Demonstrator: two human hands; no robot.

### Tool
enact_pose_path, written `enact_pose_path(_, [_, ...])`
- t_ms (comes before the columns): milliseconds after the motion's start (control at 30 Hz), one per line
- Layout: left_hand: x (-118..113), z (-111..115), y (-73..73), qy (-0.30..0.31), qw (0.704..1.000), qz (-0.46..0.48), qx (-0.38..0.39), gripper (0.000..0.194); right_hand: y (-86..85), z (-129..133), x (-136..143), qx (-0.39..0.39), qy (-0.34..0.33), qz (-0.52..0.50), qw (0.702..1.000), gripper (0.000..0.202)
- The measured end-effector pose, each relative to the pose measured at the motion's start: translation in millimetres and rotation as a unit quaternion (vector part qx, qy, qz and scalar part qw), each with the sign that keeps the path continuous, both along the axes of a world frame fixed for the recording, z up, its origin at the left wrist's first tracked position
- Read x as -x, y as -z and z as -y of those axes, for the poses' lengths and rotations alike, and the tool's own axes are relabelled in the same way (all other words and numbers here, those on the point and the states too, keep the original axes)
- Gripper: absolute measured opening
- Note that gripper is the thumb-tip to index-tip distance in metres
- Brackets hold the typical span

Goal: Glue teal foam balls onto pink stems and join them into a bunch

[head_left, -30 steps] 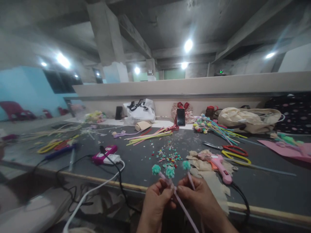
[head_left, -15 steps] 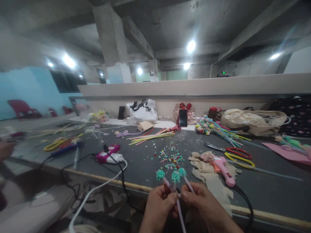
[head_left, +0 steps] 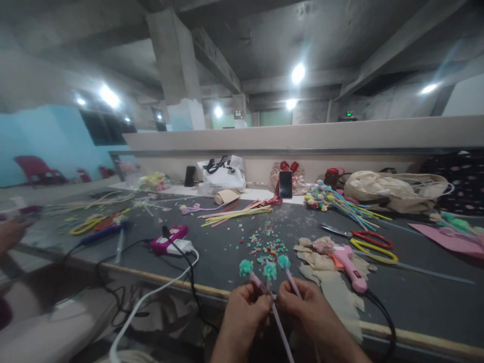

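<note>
My left hand (head_left: pixel 245 317) is closed, pinching pale pink chenille stems topped with fluffy teal flower heads (head_left: pixel 246 267). One long stem (head_left: pixel 282 333) slants down below the fingers. My right hand (head_left: pixel 312 315), also closed, grips another pink stem (head_left: pixel 293 283) with a teal head (head_left: pixel 283 261) at its top. A third teal head (head_left: pixel 269 271) stands between the two hands, its lower stem hidden by fingers. The fingertips of both hands nearly meet. Just beyond them, small colourful clippings (head_left: pixel 266 244) are scattered over the dark table (head_left: pixel 219 262).
To the right, a pink glue gun (head_left: pixel 350 267) lies on crumpled paper (head_left: pixel 308 257), beside scissors (head_left: pixel 372 239). A purple power strip (head_left: pixel 170 239) with cords is at left. Loose stems (head_left: pixel 236 216), a phone (head_left: pixel 285 185) and bags stand farther back. A co-worker's hand (head_left: pixel 11 234) shows far left.
My right fingers have come closer to my left hand. The left and middle teal heads have shifted slightly left. At far left, the co-worker's hand has moved a little.
</note>
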State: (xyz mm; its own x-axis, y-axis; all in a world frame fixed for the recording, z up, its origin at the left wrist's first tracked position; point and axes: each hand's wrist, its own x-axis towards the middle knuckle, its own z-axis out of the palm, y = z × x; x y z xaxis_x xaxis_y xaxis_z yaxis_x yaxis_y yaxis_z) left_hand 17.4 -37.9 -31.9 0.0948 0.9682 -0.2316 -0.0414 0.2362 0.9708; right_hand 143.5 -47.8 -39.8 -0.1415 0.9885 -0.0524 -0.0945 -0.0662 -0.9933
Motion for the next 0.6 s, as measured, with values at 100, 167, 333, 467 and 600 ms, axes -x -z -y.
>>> enact_pose_path(100, [0.8,0.9,-3.3,-0.012,1.0,-0.021,0.008,0.014,0.7,0.5,-0.7,-0.026,0.023,0.057,0.998,0.018])
enact_pose_path(167, [1.7,3.5,-6.8,-0.033,0.999,-0.026,-0.018,0.015,-2.3,2.0,-3.2,-0.043,0.026,0.096,0.994,0.018])
enact_pose_path(333, [3.1,10.0,-12.3,-0.093,0.985,-0.067,-0.132,0.012,-13.4,6.3,-6.4,-0.115,0.072,0.21,0.968,0.014])
enact_pose_path(467, [2.4,7.8,-9.7,-0.109,0.98,-0.085,-0.144,0.008,-9.1,12.9,6.4,-0.193,0.156,0.267,0.931,0.016])
enact_pose_path(600, [0.5,4.6,-9.7,-0.123,0.987,0.03,-0.099,0.005,9.8,18.9,23.5,-0.32,0.202,0.306,0.874,0.014])
